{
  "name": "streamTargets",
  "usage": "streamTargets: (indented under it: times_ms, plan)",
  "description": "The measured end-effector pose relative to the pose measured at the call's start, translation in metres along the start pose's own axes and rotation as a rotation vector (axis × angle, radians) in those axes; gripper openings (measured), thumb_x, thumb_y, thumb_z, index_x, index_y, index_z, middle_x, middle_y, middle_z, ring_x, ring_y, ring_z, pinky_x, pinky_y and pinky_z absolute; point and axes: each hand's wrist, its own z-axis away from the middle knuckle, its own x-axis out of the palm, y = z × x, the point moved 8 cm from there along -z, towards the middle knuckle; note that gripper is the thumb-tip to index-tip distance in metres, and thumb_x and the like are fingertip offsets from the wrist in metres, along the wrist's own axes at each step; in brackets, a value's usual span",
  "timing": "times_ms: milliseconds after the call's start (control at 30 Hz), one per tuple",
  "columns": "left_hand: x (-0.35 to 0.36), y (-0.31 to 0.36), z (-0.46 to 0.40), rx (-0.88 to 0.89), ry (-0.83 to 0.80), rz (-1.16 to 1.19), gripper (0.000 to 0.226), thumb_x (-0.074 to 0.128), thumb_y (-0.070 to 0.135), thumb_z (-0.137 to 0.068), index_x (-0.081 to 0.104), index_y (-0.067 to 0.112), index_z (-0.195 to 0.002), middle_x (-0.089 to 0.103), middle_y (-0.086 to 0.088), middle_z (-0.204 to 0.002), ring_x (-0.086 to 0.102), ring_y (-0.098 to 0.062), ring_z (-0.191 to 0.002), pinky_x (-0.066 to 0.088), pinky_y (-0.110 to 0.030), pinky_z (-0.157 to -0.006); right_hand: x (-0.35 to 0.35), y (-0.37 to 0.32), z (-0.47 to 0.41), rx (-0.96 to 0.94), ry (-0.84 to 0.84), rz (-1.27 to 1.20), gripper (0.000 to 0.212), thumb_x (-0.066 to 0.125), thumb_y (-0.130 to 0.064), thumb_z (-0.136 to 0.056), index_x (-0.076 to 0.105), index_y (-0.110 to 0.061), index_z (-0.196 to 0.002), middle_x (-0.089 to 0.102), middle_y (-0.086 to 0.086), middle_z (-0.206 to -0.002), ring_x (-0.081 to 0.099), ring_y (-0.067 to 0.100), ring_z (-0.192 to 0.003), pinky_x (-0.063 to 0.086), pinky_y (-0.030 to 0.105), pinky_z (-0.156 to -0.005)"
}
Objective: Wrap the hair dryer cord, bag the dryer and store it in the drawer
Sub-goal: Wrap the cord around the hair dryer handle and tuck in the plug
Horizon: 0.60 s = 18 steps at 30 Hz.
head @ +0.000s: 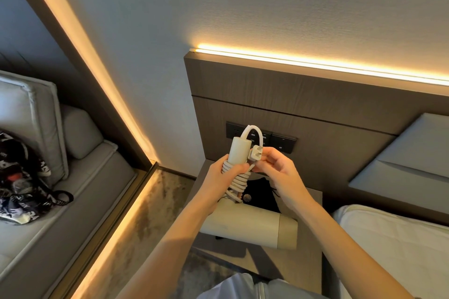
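Hands hold the hair dryer above the bench.
Left hand grips the upright, cord-wrapped handle; right hand pinches the plug; barrel lies crosswise, pointing right.

Warm light strips glowed above the hands and to their left (glaring slightly); wide-angle distortion bent the edges.

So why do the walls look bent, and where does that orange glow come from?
Head view: the wide-angle lens bows straight edges, so the headboard panel and the wall trim slant and curve. The glow comes from LED strips, one above the headboard and one along the wall trim; both glare to near white. The hands and the hair dryer are evenly lit and sharp.
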Motion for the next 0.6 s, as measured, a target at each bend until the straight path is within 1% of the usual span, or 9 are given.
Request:
streamTargets:
  times_ms: [67,133,167,267,367,433,533,600]
  plan:
    - [-0.002,0.001,0.000,0.004,0.007,-0.040,0.032,0.062,0.036,-0.081,0.050,0.026,-0.108,0.060,-0.006,-0.104,0.062,-0.025,-0.099,0.053,-0.042,-0.090,-0.003,-0.002,-0.002,-0.015,-0.033,0.039,0.018,0.056,-0.012,-0.089,0.061,-0.027,-0.098,0.065,-0.005,-0.098,0.062,0.007,-0.094,0.050,0.015,-0.082]
    - [-0.003,0.003,-0.001,0.007,0.024,-0.065,0.036,0.062,0.036,-0.081,0.049,0.023,-0.112,0.059,-0.005,-0.104,0.060,-0.021,-0.098,0.052,-0.040,-0.091,-0.005,-0.004,-0.003,-0.029,-0.045,0.072,0.020,0.058,-0.011,-0.088,0.061,-0.030,-0.093,0.065,-0.008,-0.095,0.061,-0.002,-0.089,0.048,0.008,-0.076]
    - [-0.002,0.003,-0.001,0.004,0.026,-0.064,0.036,0.062,0.035,-0.082,0.049,0.022,-0.112,0.058,-0.004,-0.104,0.060,-0.020,-0.098,0.052,-0.040,-0.092,-0.005,-0.004,-0.003,-0.031,-0.045,0.082,0.020,0.058,-0.010,-0.088,0.062,-0.030,-0.092,0.065,-0.008,-0.095,0.061,-0.001,-0.089,0.048,0.008,-0.076]
    - [-0.001,0.002,0.000,-0.031,0.015,-0.035,0.036,0.062,0.035,-0.082,0.050,0.020,-0.112,0.058,-0.006,-0.104,0.060,-0.020,-0.096,0.052,-0.041,-0.092,-0.006,0.000,-0.005,-0.010,-0.051,0.072,0.017,0.058,-0.011,-0.088,0.063,-0.027,-0.093,0.066,-0.006,-0.097,0.062,0.009,-0.095,0.049,0.016,-0.083]
    - [0.003,-0.002,0.001,-0.075,-0.019,0.038,0.042,0.061,0.033,-0.083,0.049,0.013,-0.118,0.058,-0.015,-0.104,0.060,-0.031,-0.098,0.050,-0.052,-0.093,-0.006,0.003,-0.006,0.026,-0.084,0.036,0.015,0.057,-0.013,-0.088,0.064,-0.023,-0.097,0.067,-0.004,-0.098,0.063,0.011,-0.095,0.051,0.021,-0.085]
    - [0.003,-0.004,0.000,-0.093,-0.018,0.071,0.044,0.060,0.033,-0.084,0.048,0.012,-0.121,0.057,-0.019,-0.106,0.059,-0.033,-0.099,0.048,-0.055,-0.094,-0.006,0.005,-0.008,0.057,-0.105,0.039,0.016,0.056,-0.014,-0.089,0.064,-0.020,-0.101,0.067,-0.002,-0.102,0.063,0.012,-0.098,0.052,0.022,-0.085]
    - [0.002,-0.005,-0.003,-0.099,-0.008,0.112,0.046,0.061,0.034,-0.083,0.048,0.012,-0.121,0.059,-0.017,-0.106,0.060,-0.032,-0.096,0.049,-0.054,-0.092,-0.002,0.011,-0.007,0.108,-0.159,0.061,0.024,0.055,-0.015,-0.090,0.059,-0.016,-0.114,0.066,0.004,-0.111,0.062,0.017,-0.104,0.052,0.029,-0.091]
    - [0.001,-0.005,-0.006,-0.097,-0.018,0.133,0.045,0.062,0.035,-0.082,0.049,0.014,-0.120,0.060,-0.015,-0.102,0.061,-0.028,-0.088,0.054,-0.048,-0.083,0.000,0.014,-0.003,0.132,-0.216,0.067,0.027,0.055,-0.017,-0.091,0.056,-0.019,-0.117,0.066,0.001,-0.112,0.063,0.013,-0.104,0.053,0.025,-0.089]
